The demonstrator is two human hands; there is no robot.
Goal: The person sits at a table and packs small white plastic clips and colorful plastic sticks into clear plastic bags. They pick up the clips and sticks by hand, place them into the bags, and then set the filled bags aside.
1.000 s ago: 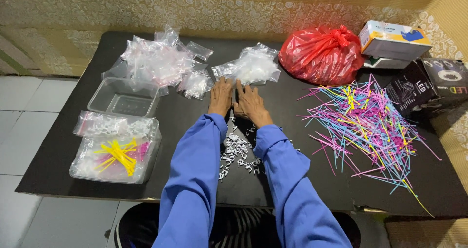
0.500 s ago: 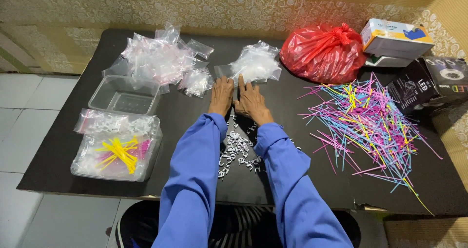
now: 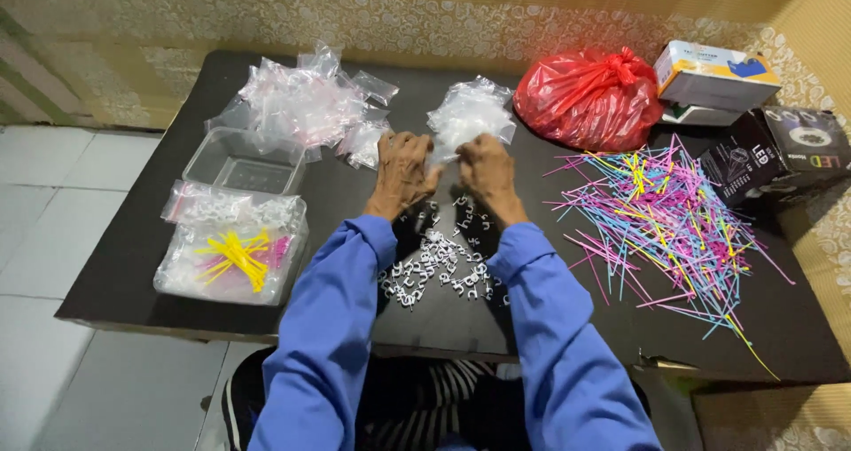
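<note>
My left hand [image 3: 401, 169] and my right hand [image 3: 486, 172] are close together over the black table [image 3: 142, 229], fingers curled at the near edge of a small pile of clear plastic bags [image 3: 468, 114]. Both hands pinch what looks like one clear bag between them; the fingertips are hidden from me. Just below my wrists lies a scatter of small white plastic pieces [image 3: 439, 263]. Blue sleeves cover both arms.
A spread of thin coloured sticks [image 3: 665, 216] lies at the right. A knotted red plastic bag [image 3: 589, 98], a white box [image 3: 714, 74] and a black box [image 3: 780, 154] stand at the back right. At the left: more clear bags [image 3: 297, 101], an empty clear tub [image 3: 244, 160], a filled tub [image 3: 232, 251].
My hands have drawn slightly apart at the clear bag pile and the camera has shifted a little. Nothing else has moved.
</note>
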